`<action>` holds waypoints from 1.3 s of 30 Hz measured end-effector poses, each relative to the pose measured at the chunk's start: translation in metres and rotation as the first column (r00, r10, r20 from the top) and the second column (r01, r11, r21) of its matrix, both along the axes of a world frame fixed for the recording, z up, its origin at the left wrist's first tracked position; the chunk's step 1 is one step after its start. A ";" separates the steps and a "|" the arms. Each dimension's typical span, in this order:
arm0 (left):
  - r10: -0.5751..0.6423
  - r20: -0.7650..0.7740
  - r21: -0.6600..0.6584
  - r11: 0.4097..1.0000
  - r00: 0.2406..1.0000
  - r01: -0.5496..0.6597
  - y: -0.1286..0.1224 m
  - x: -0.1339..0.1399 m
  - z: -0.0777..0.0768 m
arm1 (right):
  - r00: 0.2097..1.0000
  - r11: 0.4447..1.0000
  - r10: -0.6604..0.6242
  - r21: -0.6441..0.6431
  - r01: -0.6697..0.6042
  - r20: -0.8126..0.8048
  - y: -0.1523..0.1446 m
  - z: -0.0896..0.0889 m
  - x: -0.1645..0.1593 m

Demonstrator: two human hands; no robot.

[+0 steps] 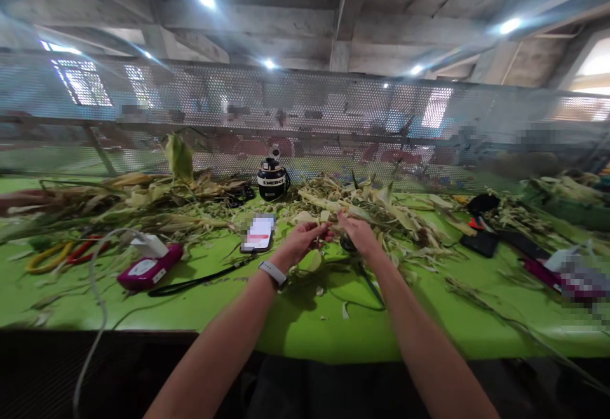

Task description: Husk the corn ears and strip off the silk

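My left hand (302, 241), with a pale band on its wrist (273, 273), is closed, its fingertips pinched on a small pale strip of corn husk (325, 216). Just right of it, my right hand (358, 233) is closed too, fingers drawn together and pointing at the left hand; what they hold is too small to make out. Below the hands lie a leafy husk piece (312, 261) and scraps on the green tabletop (328, 336). Behind them rises a heap of dry and green corn husks (405, 215).
A phone (258, 233) and a magenta device (150, 269) with white plug and cable lie left. Scissors with yellow handles (50, 258) are farther left. A dark ENERGY jug (271, 180) stands by the mesh panel (314, 107). Another person's arm (21, 201) reaches in at left.
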State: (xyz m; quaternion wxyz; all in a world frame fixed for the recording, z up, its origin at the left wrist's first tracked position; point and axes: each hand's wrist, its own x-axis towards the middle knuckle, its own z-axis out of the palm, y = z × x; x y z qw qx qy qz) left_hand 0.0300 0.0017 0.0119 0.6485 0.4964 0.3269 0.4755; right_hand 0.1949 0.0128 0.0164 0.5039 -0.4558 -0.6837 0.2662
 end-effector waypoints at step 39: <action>0.116 0.052 0.128 0.984 0.992 -0.122 0.008 -0.005 0.004 | 0.887 0.819 0.453 -0.354 -0.452 -0.086 -0.015 -0.002 -0.015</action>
